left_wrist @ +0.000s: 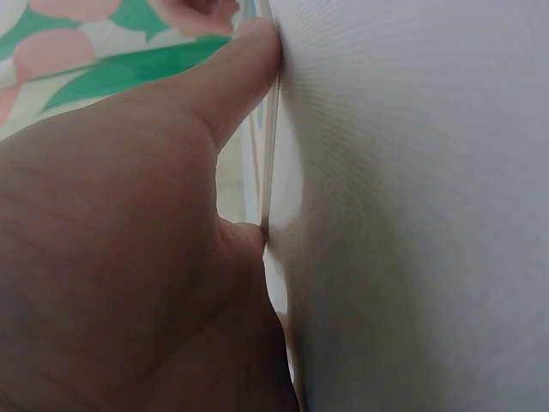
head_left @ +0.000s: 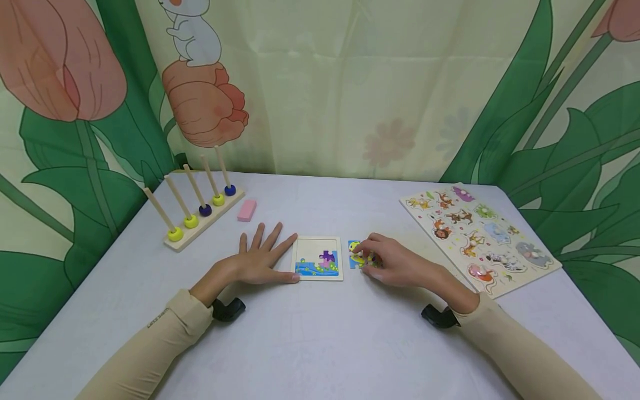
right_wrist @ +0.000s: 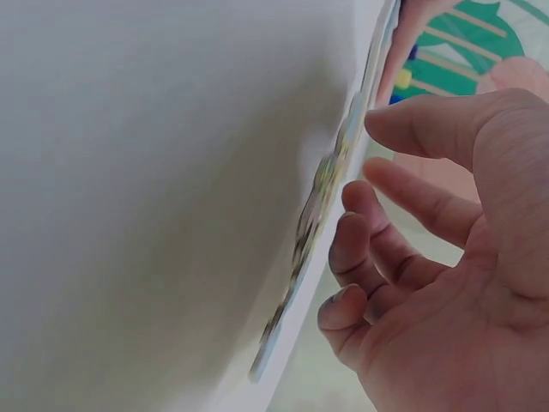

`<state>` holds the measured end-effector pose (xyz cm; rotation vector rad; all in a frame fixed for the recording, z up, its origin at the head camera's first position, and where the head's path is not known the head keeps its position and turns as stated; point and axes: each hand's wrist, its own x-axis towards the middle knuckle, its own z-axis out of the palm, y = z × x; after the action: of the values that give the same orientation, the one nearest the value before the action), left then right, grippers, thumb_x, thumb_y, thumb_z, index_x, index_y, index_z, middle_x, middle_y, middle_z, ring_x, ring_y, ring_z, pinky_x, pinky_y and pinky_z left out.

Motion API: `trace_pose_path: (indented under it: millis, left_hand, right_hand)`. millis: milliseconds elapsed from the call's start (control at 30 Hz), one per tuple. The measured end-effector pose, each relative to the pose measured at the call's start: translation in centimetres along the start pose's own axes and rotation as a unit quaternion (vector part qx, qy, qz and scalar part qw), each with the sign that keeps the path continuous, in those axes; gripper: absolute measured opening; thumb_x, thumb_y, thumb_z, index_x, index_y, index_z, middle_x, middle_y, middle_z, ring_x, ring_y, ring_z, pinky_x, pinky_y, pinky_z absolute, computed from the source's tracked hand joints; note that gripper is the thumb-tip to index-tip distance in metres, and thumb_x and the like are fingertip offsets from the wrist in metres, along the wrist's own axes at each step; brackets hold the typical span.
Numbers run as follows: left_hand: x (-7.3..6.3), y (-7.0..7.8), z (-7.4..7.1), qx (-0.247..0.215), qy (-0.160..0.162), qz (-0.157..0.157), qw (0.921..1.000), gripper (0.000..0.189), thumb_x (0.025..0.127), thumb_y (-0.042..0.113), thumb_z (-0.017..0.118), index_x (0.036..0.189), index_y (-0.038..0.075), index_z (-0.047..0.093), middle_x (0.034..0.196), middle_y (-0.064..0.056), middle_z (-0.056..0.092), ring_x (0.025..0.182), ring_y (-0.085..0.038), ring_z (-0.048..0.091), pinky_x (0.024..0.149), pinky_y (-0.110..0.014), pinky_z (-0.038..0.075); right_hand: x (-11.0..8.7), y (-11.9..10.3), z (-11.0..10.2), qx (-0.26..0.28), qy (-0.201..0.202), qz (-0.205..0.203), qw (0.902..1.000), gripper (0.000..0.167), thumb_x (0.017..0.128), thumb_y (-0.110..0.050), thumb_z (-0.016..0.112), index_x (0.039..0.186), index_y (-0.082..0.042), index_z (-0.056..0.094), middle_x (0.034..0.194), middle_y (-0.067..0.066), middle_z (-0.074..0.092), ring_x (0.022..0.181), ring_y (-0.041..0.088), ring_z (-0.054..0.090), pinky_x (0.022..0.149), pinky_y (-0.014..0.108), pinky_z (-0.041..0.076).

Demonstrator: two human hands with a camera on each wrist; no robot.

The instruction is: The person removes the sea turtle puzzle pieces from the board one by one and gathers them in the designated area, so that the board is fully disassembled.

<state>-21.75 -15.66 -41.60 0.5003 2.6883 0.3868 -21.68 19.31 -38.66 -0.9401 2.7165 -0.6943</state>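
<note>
A small square jigsaw tray lies on the white table, its lower part filled with blue, green and purple pieces. My left hand is spread flat beside it, thumb and index fingertip at its left edge. In the left wrist view, the tray's thin edge runs along that hand's thumb and finger. Right of the tray lie blue and yellow jigsaw pieces, partly hidden by my right hand. In the right wrist view its bent fingers hover close over the pieces, thumb and index apart with nothing between them.
A wooden peg stand with yellow and dark blue beads stands at the back left. Near it lies a pink block. A large animal puzzle board lies at the right, beyond the right forearm. A printed curtain hangs behind the table.
</note>
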Motion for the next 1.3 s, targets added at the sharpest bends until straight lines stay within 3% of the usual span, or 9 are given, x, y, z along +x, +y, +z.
trace_pose_path:
  millis: [367, 500, 833, 1300]
  left_hand:
    - [0.1, -0.2, 0.1, -0.005, 0.001, 0.002, 1.0000, 0.110, 0.086, 0.088, 0.056, 0.171, 0.040, 0.006, 0.179, -0.006, -0.019, 0.162, -0.046, -0.028, 0.120, -0.080, -0.017]
    - [0.3, -0.4, 0.3, -0.003, 0.001, 0.002, 1.0000, 0.109, 0.086, 0.088, 0.055, 0.170, 0.041, 0.006, 0.179, -0.005, -0.020, 0.162, -0.045, -0.028, 0.120, -0.079, -0.017]
    - [0.6, -0.5, 0.4, 0.010, 0.005, 0.002, 0.9999, 0.107, 0.087, 0.087, 0.056, 0.170, 0.043, 0.004, 0.179, -0.003, -0.020, 0.162, -0.045, -0.027, 0.121, -0.080, -0.015]
    - [0.5, -0.2, 0.3, 0.007, 0.003, -0.001, 1.0000, 0.107, 0.087, 0.086, 0.057, 0.170, 0.041, 0.006, 0.180, -0.004, -0.019, 0.162, -0.046, -0.027, 0.121, -0.080, -0.016]
  right_hand:
    - [2.5, -2.1, 1.1, 0.004, -0.005, -0.038, 0.9993, 0.033, 0.098, -0.015, 0.071, 0.131, -0.011, 0.070, 0.114, 0.003, 0.065, 0.098, 0.016, 0.059, 0.089, 0.030, 0.051]
    - [3.2, -2.6, 1.4, 0.002, -0.008, -0.054, 0.9985, 0.033, 0.098, -0.016, 0.072, 0.131, -0.011, 0.071, 0.115, 0.004, 0.064, 0.094, 0.016, 0.057, 0.085, 0.029, 0.050]
    - [4.1, -3.2, 1.8, -0.014, -0.019, -0.047, 0.9986, 0.040, 0.100, -0.025, 0.073, 0.138, -0.013, 0.068, 0.125, 0.008, 0.061, 0.098, 0.018, 0.054, 0.086, 0.030, 0.047]
    - [4.5, -3.2, 1.7, -0.007, -0.043, -0.038, 0.9983, 0.041, 0.101, -0.023, 0.072, 0.139, -0.009, 0.068, 0.129, 0.009, 0.059, 0.101, 0.016, 0.054, 0.089, 0.029, 0.046]
